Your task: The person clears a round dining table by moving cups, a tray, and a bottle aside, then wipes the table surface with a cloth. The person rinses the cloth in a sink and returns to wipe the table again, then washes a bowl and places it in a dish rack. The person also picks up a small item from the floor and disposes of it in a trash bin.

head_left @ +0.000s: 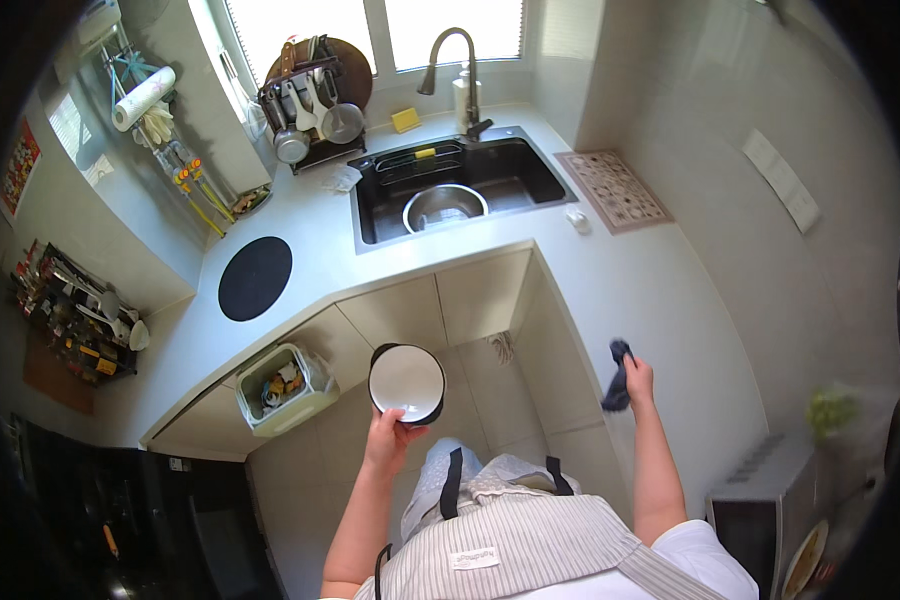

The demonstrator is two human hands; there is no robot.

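My left hand grips the near rim of a round pot with a white inside and a dark outside. Its thumb lies over the inner edge, and the pot hangs in the air before the cabinets, tilted so that its inside faces me. On the right, my right hand is closed around a bunched dark cloth, held at the inner edge of the right counter. Whether the cloth touches the counter, I cannot tell.
A black sink holds a metal bowl beneath a tall faucet. A pale green waste bin hangs on the cabinet front. A dark round mat lies left, a patterned mat right. A grey appliance stands at lower right.
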